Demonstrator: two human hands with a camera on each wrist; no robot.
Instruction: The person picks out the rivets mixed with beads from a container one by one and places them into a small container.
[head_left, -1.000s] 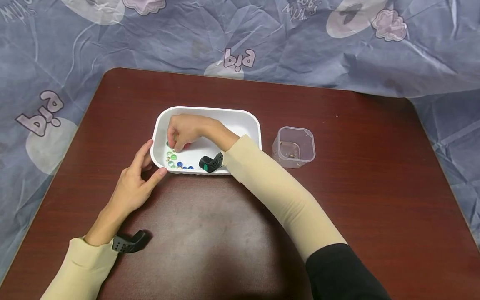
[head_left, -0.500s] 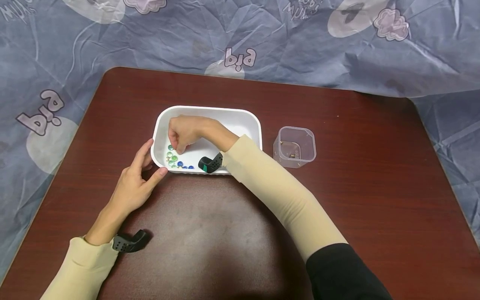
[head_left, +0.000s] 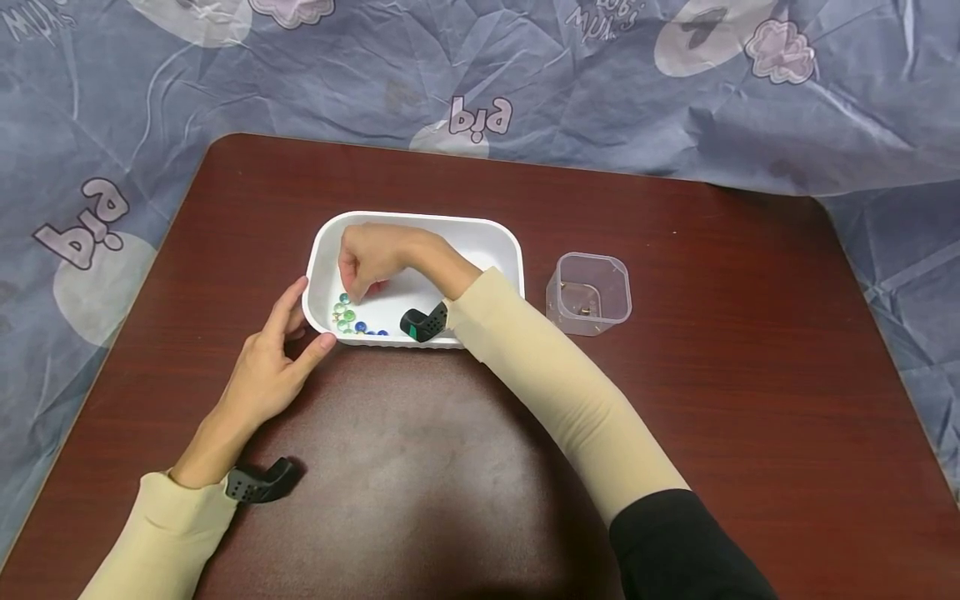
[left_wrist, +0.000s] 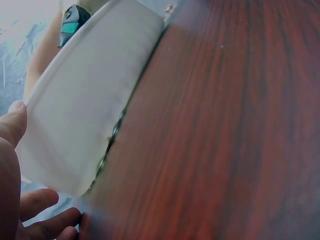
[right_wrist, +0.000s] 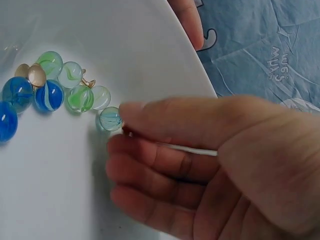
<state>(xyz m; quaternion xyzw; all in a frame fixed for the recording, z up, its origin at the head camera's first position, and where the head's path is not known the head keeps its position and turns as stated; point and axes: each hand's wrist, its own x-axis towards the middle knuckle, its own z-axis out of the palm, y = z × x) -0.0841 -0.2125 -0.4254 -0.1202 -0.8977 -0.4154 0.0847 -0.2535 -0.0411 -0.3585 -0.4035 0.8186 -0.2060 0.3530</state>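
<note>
My right hand (head_left: 375, 254) reaches into the white tray (head_left: 450, 222), over its left part. In the right wrist view its thumb and index finger pinch a small dark, shiny piece (right_wrist: 127, 132), mostly hidden by the fingertips. A clear teal-streaked marble (right_wrist: 110, 119) lies right at those fingertips. Beyond it are green-swirled marbles (right_wrist: 80, 98), blue marbles (right_wrist: 49, 95) and small gold-coloured pieces (right_wrist: 37, 75), grouped along the tray wall. My left hand (head_left: 262, 371) holds the tray's near left corner, thumb at the near rim and fingers along the left side.
A clear plastic container (head_left: 588, 292) with a few small gold-coloured pieces inside stands right of the tray. Both are on a dark red-brown wooden table (head_left: 750, 350). A grey-blue printed cloth (head_left: 525, 75) hangs behind it.
My right hand has lifted slightly away from the marbles, and the teal-streaked marble beside its fingertips shows more fully. My left hand stays at the tray corner.
</note>
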